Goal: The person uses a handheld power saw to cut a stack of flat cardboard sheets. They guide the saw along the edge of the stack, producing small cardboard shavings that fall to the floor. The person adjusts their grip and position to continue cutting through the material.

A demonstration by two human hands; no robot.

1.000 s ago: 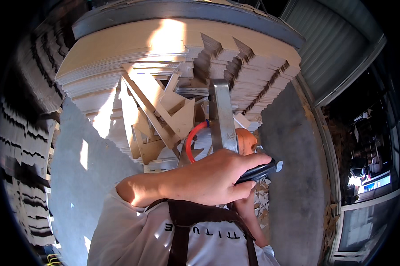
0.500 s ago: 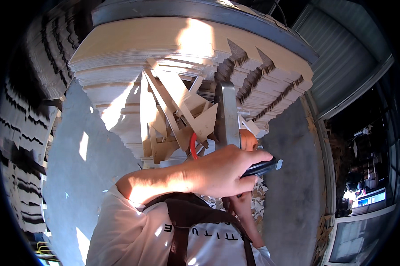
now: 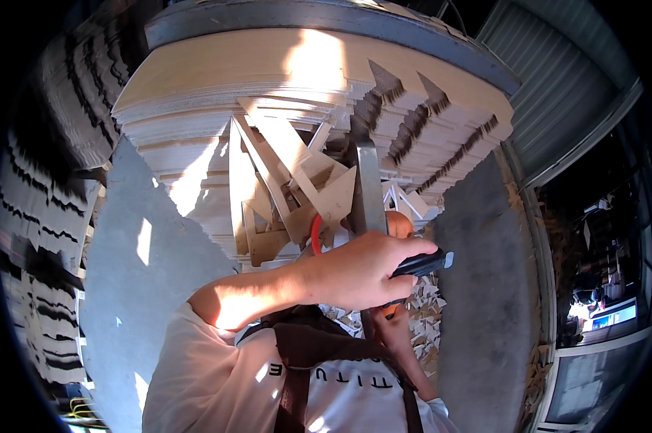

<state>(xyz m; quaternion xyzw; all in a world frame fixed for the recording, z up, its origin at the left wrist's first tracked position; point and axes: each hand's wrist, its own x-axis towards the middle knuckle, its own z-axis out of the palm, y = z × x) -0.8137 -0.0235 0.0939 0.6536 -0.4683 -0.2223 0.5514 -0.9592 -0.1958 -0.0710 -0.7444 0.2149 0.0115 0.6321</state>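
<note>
My left hand [image 3: 362, 270] reaches across from the left, its fingers wrapped around the black handle [image 3: 421, 264] of a handheld power tool. The tool has an orange body [image 3: 398, 224] and a long flat metal bar [image 3: 369, 184] pointing away from me, like a chainsaw's. Lower down, my right hand [image 3: 392, 328] closes around an orange and black rear part of it, partly hidden by my left hand. Beside the bar lie loose cut cardboard offcuts [image 3: 297, 169], against a tall stack of die-cut cardboard sheets [image 3: 232, 61]. A red curved piece [image 3: 316, 234] shows by my left wrist.
A grey metal beam [image 3: 326, 16] runs along the stack's far side. More stacked sheets [image 3: 44, 209] stand at the left. Small scraps [image 3: 423, 321] litter the grey floor [image 3: 477, 289] beneath my hands. A metal-framed wall [image 3: 557, 94] bounds the right.
The tool's bar has shifted and turned slightly, its end now narrower in view and partly lost against the stack. Both hands keep their hold; the left hand has moved a little to the left.
</note>
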